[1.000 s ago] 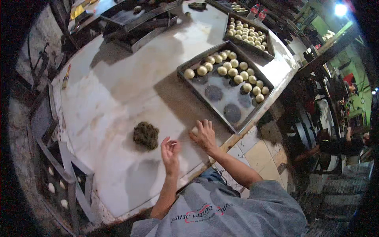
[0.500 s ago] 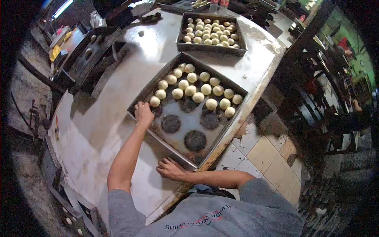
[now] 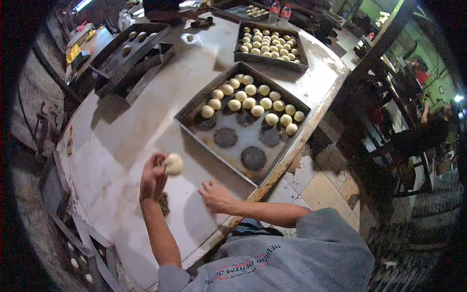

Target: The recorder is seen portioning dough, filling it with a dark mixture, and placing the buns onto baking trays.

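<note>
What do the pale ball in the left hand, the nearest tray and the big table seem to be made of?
The pale ball is probably dough: smooth, matte and cream-coloured. The nearest tray is likely metal, with thin walls and a dull, dark-blotched floor. The table has a pale, slightly shiny top, perhaps stone or laminate.

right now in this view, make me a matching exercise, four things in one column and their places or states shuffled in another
1. bare right hand
2. lone pale round dough ball
3. lumpy dark greenish-brown mass
4. nearer square dark metal tray

A. partly hidden by the left forearm
B. lightly curled, near the white table's edge
C. dark round patches showing on its bottom
D. held in the bare left hand

Pairs: 1-B; 2-D; 3-A; 4-C
</note>
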The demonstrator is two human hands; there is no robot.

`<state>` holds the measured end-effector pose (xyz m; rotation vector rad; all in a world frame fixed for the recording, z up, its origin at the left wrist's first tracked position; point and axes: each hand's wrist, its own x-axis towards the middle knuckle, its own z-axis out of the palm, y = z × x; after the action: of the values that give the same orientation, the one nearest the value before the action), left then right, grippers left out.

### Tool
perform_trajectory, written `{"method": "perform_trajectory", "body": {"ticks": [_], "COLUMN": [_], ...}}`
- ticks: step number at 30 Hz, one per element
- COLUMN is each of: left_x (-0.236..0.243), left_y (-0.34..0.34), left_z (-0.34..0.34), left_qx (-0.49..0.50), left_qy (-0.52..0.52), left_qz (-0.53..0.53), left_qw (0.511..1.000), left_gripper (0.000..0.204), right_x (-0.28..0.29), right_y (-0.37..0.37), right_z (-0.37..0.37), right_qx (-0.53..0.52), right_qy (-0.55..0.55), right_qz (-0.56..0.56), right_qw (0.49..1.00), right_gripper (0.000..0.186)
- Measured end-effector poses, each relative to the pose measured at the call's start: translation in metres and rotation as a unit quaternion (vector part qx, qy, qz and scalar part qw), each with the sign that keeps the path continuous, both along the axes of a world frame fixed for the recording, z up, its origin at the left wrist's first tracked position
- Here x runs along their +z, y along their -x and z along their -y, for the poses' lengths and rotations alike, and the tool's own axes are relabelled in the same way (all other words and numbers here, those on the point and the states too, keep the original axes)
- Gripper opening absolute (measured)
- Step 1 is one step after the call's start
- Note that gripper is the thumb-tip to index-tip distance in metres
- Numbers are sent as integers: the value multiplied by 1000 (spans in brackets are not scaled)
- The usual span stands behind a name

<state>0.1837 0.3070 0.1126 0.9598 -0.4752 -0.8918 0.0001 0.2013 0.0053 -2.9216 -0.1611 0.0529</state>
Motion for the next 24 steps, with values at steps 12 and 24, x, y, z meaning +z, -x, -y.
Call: {"method": "perform_trajectory", "body": {"ticks": [12,24], "left_x": [-135,-164], "left_y": [202,252], "left_z": [-390,-524], "left_qx": [183,375], "left_qy": [137,232], "left_qz": [-364,-306], "left_qw": [903,844], "left_gripper": [55,52], "right_x": [74,233], "right_y": [-44,-217], "right_z": [-185,-563], "right_qx": [-91,326], "right_qy": [-812,-566], "right_qz": [-237,-93], "right_qw": [525,751], "right_gripper": [45,45]}}
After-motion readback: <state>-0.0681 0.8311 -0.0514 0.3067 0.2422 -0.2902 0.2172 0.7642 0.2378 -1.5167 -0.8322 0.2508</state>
